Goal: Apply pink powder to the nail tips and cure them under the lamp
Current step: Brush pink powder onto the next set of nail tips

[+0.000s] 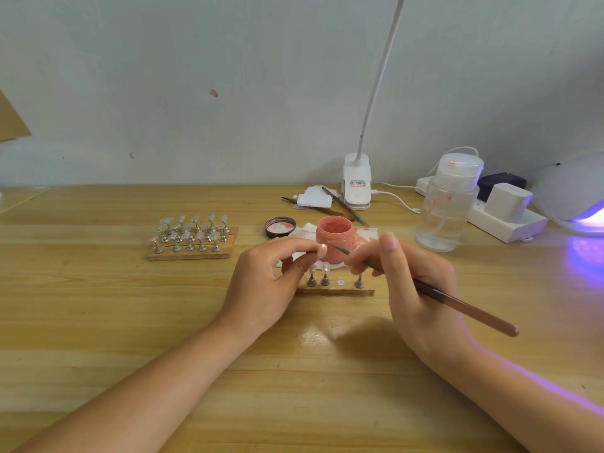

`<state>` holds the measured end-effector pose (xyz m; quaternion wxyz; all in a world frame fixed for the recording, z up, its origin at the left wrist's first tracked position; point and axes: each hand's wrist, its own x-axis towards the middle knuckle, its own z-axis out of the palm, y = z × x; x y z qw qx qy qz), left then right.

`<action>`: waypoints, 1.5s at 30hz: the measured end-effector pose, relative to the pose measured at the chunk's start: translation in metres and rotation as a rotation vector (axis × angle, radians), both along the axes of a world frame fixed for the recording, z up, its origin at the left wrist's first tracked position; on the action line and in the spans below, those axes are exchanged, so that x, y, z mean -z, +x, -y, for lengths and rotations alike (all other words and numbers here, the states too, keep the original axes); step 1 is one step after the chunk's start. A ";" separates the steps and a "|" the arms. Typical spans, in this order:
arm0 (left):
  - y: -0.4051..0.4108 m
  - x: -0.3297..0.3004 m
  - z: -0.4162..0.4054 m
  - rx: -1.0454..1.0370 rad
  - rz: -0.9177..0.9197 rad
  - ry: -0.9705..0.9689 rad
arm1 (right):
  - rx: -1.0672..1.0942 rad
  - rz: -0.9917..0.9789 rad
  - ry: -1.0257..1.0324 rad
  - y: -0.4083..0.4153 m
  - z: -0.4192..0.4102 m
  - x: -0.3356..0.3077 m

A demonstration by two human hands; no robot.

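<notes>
My left hand (pixel 271 282) pinches a small stand bearing a nail tip (pixel 322 250), held just in front of the open jar of pink powder (pixel 334 238). My right hand (pixel 408 279) grips a long brown brush (pixel 464 308), its fine point touching or almost touching that nail tip. Below the hands a small wooden holder (pixel 336 291) carries three more nail tips on metal stands and one bare slot. The curing lamp (pixel 575 197) glows violet at the far right edge.
A second wooden board (pixel 192 251) with several nail tips on stands sits at left. The jar's lid (pixel 280 227) lies by the jar. A clear pump bottle (pixel 446 207), power strip (pixel 496 220), clip lamp base (pixel 357 184), tweezers and paper pads stand behind.
</notes>
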<state>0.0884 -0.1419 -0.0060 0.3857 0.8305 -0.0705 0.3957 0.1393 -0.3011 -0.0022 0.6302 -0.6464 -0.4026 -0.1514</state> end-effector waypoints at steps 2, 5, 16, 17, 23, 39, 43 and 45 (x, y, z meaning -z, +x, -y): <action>0.000 0.001 -0.001 -0.003 -0.003 0.015 | 0.004 -0.014 -0.033 0.001 0.000 0.001; 0.000 0.001 -0.001 -0.001 -0.009 0.003 | -0.057 -0.088 -0.027 -0.001 0.001 0.001; 0.002 0.003 -0.002 0.022 -0.014 0.019 | -0.024 -0.016 -0.031 0.002 0.001 0.001; 0.002 0.003 -0.002 0.023 -0.015 0.021 | -0.014 0.000 -0.046 0.002 0.001 0.001; 0.001 0.002 -0.002 0.029 -0.013 0.017 | -0.042 -0.062 -0.021 0.001 0.001 0.001; -0.002 -0.001 0.003 0.002 -0.041 0.016 | 0.035 0.206 -0.122 0.007 0.003 0.002; -0.002 -0.001 0.003 0.006 -0.045 0.015 | 0.094 0.299 -0.159 0.007 0.000 0.001; -0.002 -0.001 0.003 0.004 -0.042 0.021 | 0.067 0.274 -0.152 0.008 0.001 0.002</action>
